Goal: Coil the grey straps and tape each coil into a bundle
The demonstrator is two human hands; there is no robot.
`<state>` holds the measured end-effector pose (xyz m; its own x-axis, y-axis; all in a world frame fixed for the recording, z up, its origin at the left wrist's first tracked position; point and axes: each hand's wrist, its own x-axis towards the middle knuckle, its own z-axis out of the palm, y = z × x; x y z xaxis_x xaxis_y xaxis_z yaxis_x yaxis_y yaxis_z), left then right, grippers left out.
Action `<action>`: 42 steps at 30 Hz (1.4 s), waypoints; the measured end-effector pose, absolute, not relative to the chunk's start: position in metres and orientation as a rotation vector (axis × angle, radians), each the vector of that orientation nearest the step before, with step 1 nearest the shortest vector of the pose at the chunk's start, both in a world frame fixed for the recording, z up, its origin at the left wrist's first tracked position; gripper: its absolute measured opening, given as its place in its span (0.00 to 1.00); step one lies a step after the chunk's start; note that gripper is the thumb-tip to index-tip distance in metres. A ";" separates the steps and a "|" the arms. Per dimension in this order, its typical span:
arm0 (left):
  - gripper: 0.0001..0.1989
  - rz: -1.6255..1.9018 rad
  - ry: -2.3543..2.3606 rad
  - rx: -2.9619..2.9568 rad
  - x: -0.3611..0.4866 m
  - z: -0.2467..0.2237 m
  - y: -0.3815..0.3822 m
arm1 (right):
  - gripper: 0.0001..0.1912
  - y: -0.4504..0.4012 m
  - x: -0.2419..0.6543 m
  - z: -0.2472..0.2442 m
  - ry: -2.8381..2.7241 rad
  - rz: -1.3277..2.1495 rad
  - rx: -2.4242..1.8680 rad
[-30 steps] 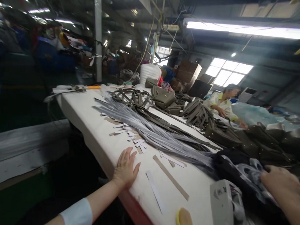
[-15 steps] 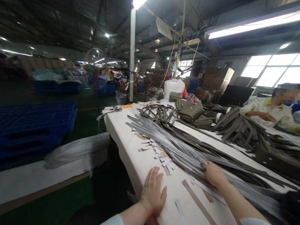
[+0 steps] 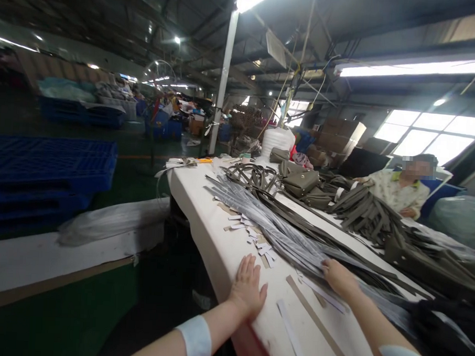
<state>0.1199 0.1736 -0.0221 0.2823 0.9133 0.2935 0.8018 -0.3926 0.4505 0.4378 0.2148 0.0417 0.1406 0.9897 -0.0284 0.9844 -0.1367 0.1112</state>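
My left hand (image 3: 247, 289) lies flat on the near edge of the white-covered table (image 3: 198, 218), its fingers stretched out and nothing in it. Closed on the side of a long bundle of grey strips (image 3: 274, 227) is my right hand (image 3: 338, 277); the fingertips are partly hidden. A clear plastic film seems to cover the strips, which run from the table's far end toward the lower right. Between my hands lie a long tan strip (image 3: 310, 312) and a white strip (image 3: 288, 324). Small white and tan scraps (image 3: 258, 241) are scattered beside the bundle.
Dark olive strips (image 3: 377, 215) and olive bags (image 3: 300, 182) lie across the table. A person (image 3: 398, 187) sits on the far right side. A white roll (image 3: 277, 143) stands at the back. On the left floor are blue pallets (image 3: 49, 164) and a plastic-wrapped bundle (image 3: 113, 220).
The view has tilted and turned slightly. My left hand stays flat on the table edge and my right hand stays on the strips. The person opposite has moved an arm.
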 end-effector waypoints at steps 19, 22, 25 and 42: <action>0.33 0.676 1.450 2.268 0.117 -0.022 0.177 | 0.09 0.274 0.428 0.020 2.220 0.236 2.200; 0.34 0.689 1.443 2.256 0.115 -0.019 0.177 | 0.14 0.259 0.412 0.037 2.259 0.480 2.195; 0.43 0.714 1.334 2.253 0.109 -0.016 0.176 | 0.16 0.233 0.381 0.064 2.330 0.722 2.154; 0.25 2.209 0.632 1.100 -0.054 0.148 0.146 | 0.06 0.121 0.285 0.144 2.315 0.067 2.137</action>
